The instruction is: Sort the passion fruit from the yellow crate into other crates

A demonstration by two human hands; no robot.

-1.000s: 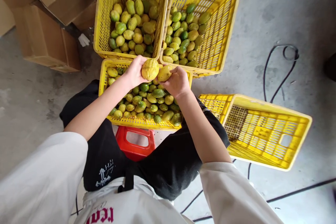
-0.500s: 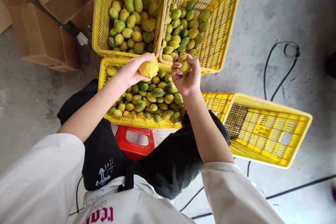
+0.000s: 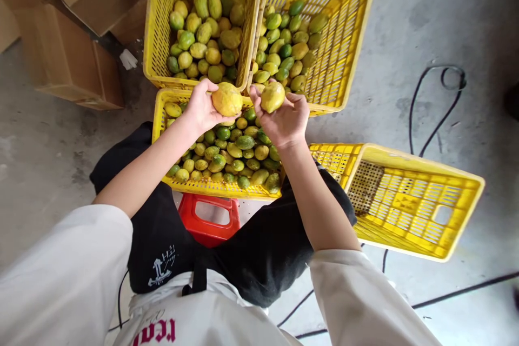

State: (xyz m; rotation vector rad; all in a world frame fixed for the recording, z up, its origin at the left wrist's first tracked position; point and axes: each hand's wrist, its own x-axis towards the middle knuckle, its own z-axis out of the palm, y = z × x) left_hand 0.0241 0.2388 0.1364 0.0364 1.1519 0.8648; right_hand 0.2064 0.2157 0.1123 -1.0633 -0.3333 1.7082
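My left hand (image 3: 203, 108) grips a large yellow fruit (image 3: 227, 99) above the far rim of the near yellow crate (image 3: 160, 119), which holds several green and yellow fruits. My right hand (image 3: 286, 119), palm up, holds a smaller yellow fruit (image 3: 272, 96) beside it. Beyond them stand two more yellow crates, the far left crate (image 3: 156, 38) and the far right crate (image 3: 348, 43), both holding green and yellow fruits.
A yellow crate with nothing in it (image 3: 405, 200) lies tilted at the right on the concrete floor. A red stool (image 3: 208, 221) shows between my knees. Cardboard boxes (image 3: 68, 38) stack at the upper left. Black cables (image 3: 433, 102) run across the floor at right.
My right hand lifted a small yellow fruit from the near crate, swung right, then turned palm up beside the left hand. The left hand kept its large fruit almost still.
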